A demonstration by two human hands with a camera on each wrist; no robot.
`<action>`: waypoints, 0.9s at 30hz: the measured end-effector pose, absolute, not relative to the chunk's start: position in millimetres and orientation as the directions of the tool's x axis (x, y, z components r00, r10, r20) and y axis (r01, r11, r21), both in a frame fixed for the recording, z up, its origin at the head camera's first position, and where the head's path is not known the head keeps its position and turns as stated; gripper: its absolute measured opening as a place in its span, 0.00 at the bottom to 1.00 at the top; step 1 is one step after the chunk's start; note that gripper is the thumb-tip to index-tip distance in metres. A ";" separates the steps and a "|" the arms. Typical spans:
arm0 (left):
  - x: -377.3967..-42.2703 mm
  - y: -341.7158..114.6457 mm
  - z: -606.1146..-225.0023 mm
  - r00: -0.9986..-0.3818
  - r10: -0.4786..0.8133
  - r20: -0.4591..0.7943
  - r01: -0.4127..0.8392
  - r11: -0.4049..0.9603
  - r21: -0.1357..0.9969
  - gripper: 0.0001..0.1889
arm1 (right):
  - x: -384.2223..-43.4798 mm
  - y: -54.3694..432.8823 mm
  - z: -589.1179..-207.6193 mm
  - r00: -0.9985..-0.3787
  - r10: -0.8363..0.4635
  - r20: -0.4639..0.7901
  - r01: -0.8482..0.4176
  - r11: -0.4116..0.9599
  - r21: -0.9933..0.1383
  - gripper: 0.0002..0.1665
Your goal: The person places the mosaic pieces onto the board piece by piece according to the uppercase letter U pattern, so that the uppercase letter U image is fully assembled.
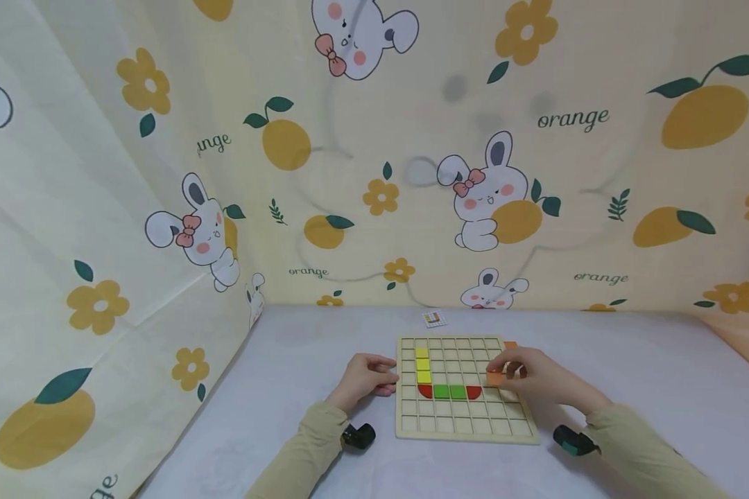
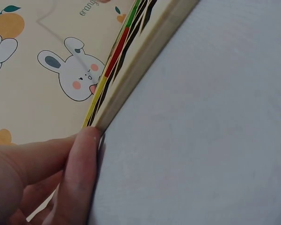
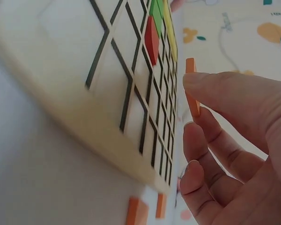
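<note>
A pale wooden grid board (image 1: pixel 468 424) lies flat on the table. On its squares, yellow tiles (image 1: pixel 422 364) stand in a column. Below them is a row of two green tiles (image 1: pixel 449 392) between two red rounded-corner tiles (image 1: pixel 474 393). My right hand (image 1: pixel 530 374) pinches an orange tile (image 3: pixel 191 65) between thumb and fingertip, over the right part of the board. At the board's left edge, the fingertips of my left hand (image 1: pixel 367 378) touch the side; in the left wrist view, that hand (image 2: pixel 82 173) meets the wooden edge with its fingers fairly straight.
Loose orange pieces (image 3: pixel 136 212) lie beside the board's right edge, partly behind my right hand in the head view. A small card (image 1: pixel 433 319) printed with a coloured grid pattern lies beyond the board. A patterned curtain (image 1: pixel 374 229) hangs behind the white-covered table (image 1: pixel 293 395).
</note>
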State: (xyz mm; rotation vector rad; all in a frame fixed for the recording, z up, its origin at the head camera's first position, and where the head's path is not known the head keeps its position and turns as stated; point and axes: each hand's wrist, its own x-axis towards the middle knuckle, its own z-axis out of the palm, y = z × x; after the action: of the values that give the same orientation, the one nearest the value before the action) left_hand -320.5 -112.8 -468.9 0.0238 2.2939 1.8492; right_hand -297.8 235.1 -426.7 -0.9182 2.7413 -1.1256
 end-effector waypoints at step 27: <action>-320.7 -113.7 -468.4 -0.982 0.137 -0.131 -0.100 0.212 0.972 0.16 | -320.1 201.0 -438.7 -0.807 -0.582 0.097 -0.481 0.553 -0.680 0.13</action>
State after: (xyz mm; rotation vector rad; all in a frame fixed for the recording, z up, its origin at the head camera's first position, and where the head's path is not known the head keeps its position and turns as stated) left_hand -320.7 -113.7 -468.4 0.0354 2.2916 1.8607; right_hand -320.1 201.0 -438.7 -0.9103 2.6432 -1.0928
